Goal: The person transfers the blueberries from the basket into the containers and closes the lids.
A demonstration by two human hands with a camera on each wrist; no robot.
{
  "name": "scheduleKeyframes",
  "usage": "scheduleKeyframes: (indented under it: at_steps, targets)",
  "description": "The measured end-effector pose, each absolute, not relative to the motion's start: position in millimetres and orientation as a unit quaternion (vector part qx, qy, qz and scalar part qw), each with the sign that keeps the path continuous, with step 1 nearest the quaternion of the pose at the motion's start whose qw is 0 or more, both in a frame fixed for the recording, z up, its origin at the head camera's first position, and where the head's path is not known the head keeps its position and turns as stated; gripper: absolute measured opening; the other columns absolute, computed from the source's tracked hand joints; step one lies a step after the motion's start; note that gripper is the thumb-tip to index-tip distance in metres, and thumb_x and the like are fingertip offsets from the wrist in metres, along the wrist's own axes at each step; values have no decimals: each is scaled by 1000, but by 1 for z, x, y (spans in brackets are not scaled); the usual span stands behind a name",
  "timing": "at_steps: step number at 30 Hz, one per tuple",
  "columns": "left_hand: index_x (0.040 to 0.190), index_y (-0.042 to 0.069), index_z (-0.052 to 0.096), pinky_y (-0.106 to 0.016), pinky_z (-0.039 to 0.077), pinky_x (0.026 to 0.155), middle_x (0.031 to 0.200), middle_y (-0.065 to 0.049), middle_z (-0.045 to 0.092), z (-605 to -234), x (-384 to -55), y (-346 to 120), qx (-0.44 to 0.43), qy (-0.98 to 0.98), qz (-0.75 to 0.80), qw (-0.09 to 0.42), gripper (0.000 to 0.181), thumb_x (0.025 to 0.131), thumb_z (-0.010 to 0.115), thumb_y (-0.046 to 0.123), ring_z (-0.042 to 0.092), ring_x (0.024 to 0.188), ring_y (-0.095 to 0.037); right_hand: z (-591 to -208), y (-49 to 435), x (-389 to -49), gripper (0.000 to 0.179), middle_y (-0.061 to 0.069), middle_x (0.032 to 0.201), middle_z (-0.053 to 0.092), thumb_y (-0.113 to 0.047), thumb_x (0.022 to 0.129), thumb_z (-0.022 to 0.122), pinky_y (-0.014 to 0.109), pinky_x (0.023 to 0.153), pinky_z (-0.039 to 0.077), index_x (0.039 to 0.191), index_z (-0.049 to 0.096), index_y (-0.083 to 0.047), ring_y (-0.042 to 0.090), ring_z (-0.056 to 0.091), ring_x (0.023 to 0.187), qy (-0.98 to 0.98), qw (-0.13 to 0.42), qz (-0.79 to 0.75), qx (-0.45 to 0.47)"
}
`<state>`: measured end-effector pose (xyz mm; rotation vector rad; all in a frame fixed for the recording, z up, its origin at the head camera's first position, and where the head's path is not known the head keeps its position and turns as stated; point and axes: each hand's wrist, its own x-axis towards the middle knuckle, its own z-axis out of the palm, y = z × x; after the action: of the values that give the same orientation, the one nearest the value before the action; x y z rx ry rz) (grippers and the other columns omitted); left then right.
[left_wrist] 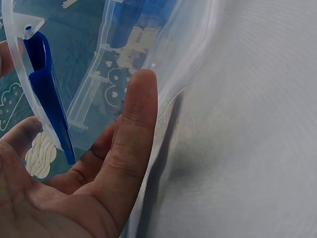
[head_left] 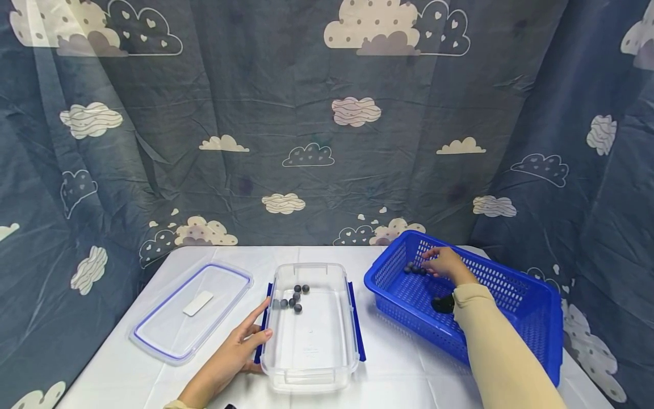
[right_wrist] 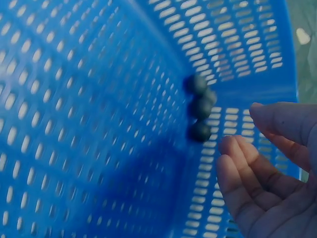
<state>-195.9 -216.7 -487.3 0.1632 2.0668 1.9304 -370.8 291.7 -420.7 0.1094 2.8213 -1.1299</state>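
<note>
1. A person's right hand [head_left: 449, 264] reaches into a blue basket [head_left: 370, 281] at the right of the table [head_left: 393, 363], its grip apart, with nothing between thumb and fingers.
2. A small cluster of dark balls [head_left: 415, 270] lies in the basket's corner, just beyond the fingertips.
3. The left hand [head_left: 230, 349] rests against the side of a clear container [head_left: 317, 383] at center, thumb at the rim, its grip spread rather than clamped.
4. More dark balls [head_left: 292, 302] sit inside the container, grouped toward its far left; blue latches [head_left: 357, 329] flank its long sides.
5. A clear lid [head_left: 214, 289] bearing a white label [head_left: 198, 304] lies flat at left, before a cloud-print curtain [head_left: 306, 170].
</note>
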Motion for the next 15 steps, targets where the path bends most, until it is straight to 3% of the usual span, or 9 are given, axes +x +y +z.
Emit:
scheduleKeyframes:
  at_steps: [9, 12, 15]
  targets:
    - [172, 39, 20, -58, 69, 85, 143, -34, 39, -488, -197, -216, 58, 718, 676, 155, 75, 110, 60, 30, 59, 124, -44, -431, 300, -370, 45, 20, 100, 66, -6, 104, 59, 26, 67, 54, 145, 54, 13, 22, 63, 83, 938, 89, -332, 36]
    - [172, 39, 20, -58, 69, 85, 143, -34, 40, -487, -196, -216, 55, 720, 675, 153, 75, 110, 61, 30, 60, 123, -43, -436, 296, -370, 48, 35, 121, 65, -4, 103, 59, 39, 81, 63, 148, 52, 13, 36, 68, 98, 943, 96, -317, 33]
    - [172, 39, 20, -57, 69, 84, 142, -33, 40, -486, -196, -216, 55, 720, 674, 155, 75, 110, 61, 30, 60, 122, -42, -440, 292, -369, 48, 41, 143, 56, -4, 103, 60, 59, 102, 61, 148, 53, 12, 51, 64, 122, 947, 101, -304, 36]
